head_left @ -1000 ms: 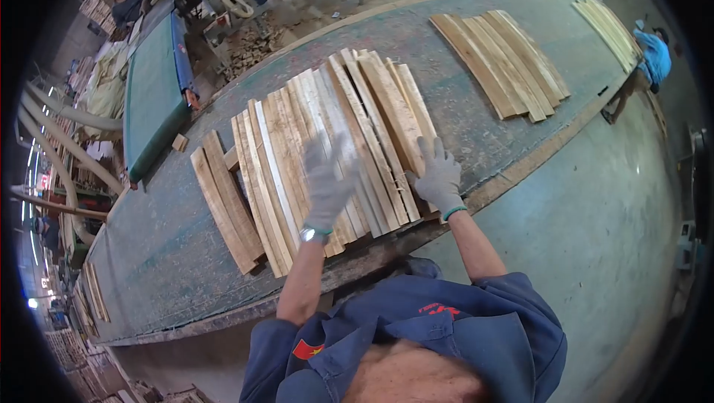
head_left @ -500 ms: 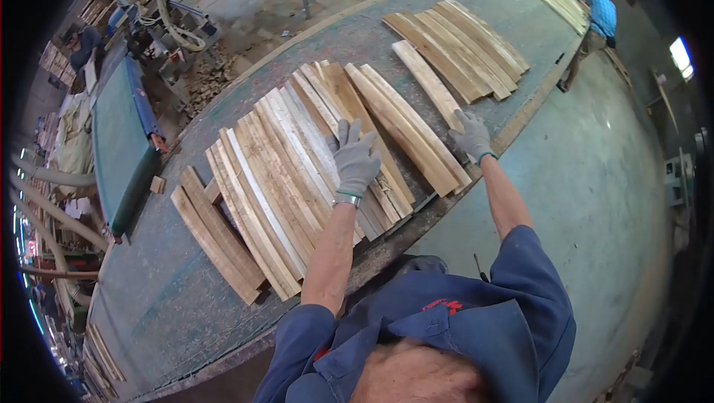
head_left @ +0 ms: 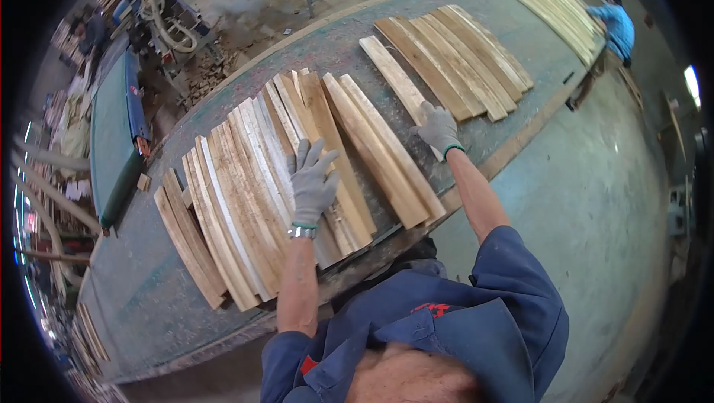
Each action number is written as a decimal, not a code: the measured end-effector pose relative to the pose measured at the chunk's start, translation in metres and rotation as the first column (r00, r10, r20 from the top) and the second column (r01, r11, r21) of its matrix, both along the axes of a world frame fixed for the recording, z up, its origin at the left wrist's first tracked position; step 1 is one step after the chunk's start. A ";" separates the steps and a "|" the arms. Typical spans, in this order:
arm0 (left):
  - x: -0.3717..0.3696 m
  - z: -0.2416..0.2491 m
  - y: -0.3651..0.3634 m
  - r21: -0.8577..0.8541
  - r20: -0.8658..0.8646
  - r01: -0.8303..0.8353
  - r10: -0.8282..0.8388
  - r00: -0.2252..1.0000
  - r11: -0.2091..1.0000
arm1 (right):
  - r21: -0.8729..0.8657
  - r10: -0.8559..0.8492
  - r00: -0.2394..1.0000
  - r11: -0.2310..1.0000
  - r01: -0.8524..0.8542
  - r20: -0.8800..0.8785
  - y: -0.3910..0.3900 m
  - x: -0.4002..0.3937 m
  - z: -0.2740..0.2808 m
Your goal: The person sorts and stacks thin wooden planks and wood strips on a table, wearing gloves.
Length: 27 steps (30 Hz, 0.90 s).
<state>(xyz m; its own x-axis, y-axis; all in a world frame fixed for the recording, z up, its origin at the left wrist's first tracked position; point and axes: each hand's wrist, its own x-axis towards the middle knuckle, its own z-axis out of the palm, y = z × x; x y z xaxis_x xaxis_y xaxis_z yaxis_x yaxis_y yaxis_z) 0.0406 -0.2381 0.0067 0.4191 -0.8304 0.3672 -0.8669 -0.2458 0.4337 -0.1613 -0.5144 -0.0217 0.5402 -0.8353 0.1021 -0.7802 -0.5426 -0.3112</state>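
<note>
My left hand (head_left: 313,184), in a grey glove, rests with spread fingers on the large row of wooden strips (head_left: 242,187) laid side by side on the table. My right hand (head_left: 437,129), gloved too, lies over the lower part of a single light strip (head_left: 393,77); its fingers are curled at that strip's edge. Between my hands, two longer boards (head_left: 383,152) lie slanted, apart from the single strip. To the right of the single strip is another group of boards (head_left: 454,61) lying side by side.
The long table (head_left: 171,336) has a pale strip stack (head_left: 554,20) at its far end, where a person in blue (head_left: 616,27) stands. Another person (head_left: 91,35) is at the far left, near a green-topped table (head_left: 115,135). A small block (head_left: 143,181) lies at the table's left.
The view has shifted, so the boards appear further left. The single strip under my right hand now lies closer to the right-hand group. My left hand is still on the large row.
</note>
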 end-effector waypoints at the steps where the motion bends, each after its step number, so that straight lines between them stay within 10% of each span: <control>1: -0.002 0.003 0.000 0.023 0.003 -0.012 0.012 1.000 1.000 | 0.104 0.075 0.996 0.991 -0.079 0.040 -0.012 -0.002 0.010; 3: -0.007 0.003 -0.001 0.113 0.092 -0.048 0.037 0.995 0.992 | 0.129 0.256 0.882 0.935 -0.329 0.395 -0.054 -0.004 -0.022; 6: -0.055 0.038 -0.028 0.173 0.245 -0.203 0.157 0.957 0.964 | 0.426 0.131 0.916 0.854 -0.299 0.380 -0.061 -0.016 0.010; 7: -0.071 0.051 -0.041 0.162 0.192 -0.153 0.121 0.974 0.975 | 0.308 0.089 0.988 0.943 -0.124 0.124 -0.064 -0.012 0.017; 10: -0.117 0.035 -0.074 0.097 -0.130 -0.180 0.191 0.973 0.979 | 0.038 0.196 0.952 0.977 -0.211 0.235 -0.058 0.006 0.011; 14: -0.144 -0.027 -0.101 0.413 -0.220 -0.409 0.525 0.822 0.814 | -0.202 0.469 0.882 0.868 -0.453 0.038 -0.028 0.023 -0.002; 27: -0.115 -0.074 -0.206 -0.046 -0.312 -0.339 0.308 0.899 0.940 | -0.315 0.281 0.955 0.902 -0.297 -0.096 -0.143 -0.023 -0.025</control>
